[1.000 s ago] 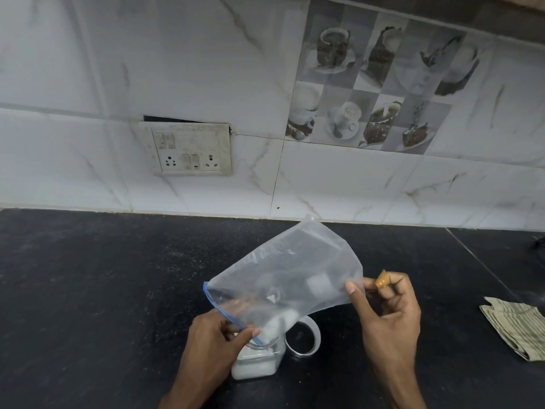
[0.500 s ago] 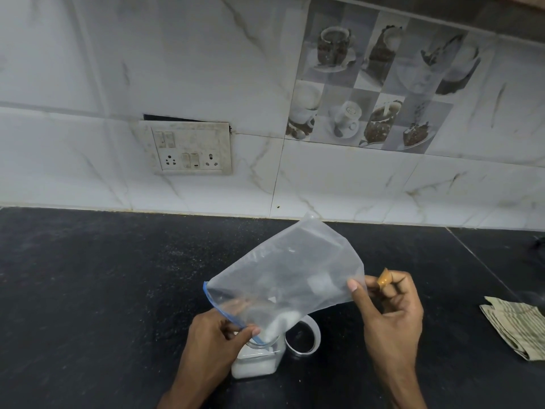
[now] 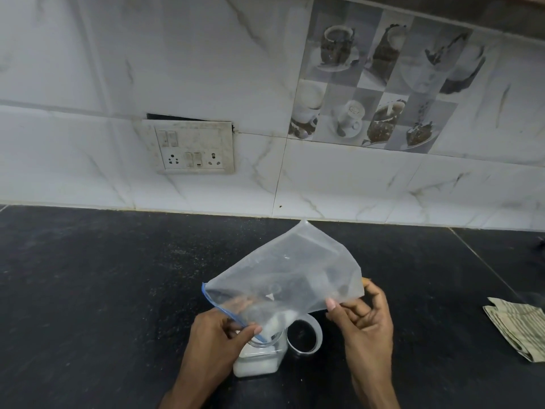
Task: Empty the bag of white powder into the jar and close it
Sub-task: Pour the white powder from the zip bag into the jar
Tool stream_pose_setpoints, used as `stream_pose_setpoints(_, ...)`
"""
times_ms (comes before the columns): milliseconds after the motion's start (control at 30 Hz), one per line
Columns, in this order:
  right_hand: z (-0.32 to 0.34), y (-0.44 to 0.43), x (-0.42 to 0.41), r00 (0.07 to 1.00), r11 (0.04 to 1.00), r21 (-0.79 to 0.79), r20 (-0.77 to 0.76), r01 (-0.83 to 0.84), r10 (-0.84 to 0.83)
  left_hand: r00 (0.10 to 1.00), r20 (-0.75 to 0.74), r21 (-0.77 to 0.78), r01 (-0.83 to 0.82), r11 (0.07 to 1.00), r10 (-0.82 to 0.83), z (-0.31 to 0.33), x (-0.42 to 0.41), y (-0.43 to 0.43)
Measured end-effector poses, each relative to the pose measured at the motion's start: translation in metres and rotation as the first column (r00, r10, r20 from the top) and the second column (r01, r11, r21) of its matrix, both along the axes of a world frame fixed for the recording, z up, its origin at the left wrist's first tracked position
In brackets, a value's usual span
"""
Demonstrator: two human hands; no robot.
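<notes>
A clear zip bag (image 3: 292, 276) with a blue seal strip is tilted mouth-down over a small clear jar (image 3: 259, 361) on the black counter. White powder lies in the jar's base and at the bag's mouth. My left hand (image 3: 218, 338) pinches the bag's mouth edge at the jar's opening. My right hand (image 3: 362, 317) pinches the bag's raised bottom edge between thumb and fingers. The jar's clear round lid (image 3: 303, 338) lies on the counter just right of the jar.
A folded striped cloth (image 3: 519, 329) lies at the right on the black counter (image 3: 103, 290). A white tiled wall with a socket plate (image 3: 193, 147) stands behind. A dark object shows at the far right edge.
My right hand has slid a little down and left along the bag's bottom edge, from the corner toward its lower side. The bag stays tilted over the jar. My left hand has not moved.
</notes>
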State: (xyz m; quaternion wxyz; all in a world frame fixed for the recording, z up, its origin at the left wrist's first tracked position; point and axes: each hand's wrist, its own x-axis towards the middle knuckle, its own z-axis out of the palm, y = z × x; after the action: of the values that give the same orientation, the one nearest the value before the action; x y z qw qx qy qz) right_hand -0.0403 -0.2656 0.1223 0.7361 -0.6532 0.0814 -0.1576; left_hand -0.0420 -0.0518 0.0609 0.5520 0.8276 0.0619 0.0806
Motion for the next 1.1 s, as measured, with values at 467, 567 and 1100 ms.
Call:
stream_pose_setpoints(467, -0.008, -0.005, 0.001, 0.998, 0.997, -0.042, 0.015, 0.063, -0.063, 1.000, 0.008, 0.024, -0.004, 1.000, 0.004, 0.005, -0.002, -0.001)
stream_pose_setpoints(567, -0.010, -0.005, 0.000, 0.997, 0.997, -0.046, 0.022, 0.069, -0.068, 1.000, 0.001, 0.024, -0.005, 1.000, 0.005, 0.006, -0.002, 0.000)
stream_pose_setpoints(1100, -0.006, -0.004, -0.001, 0.995, 0.997, -0.023, 0.073, 0.072, -0.070, 1.000, -0.011, 0.046, 0.019, 0.999, -0.019, 0.013, -0.004, -0.001)
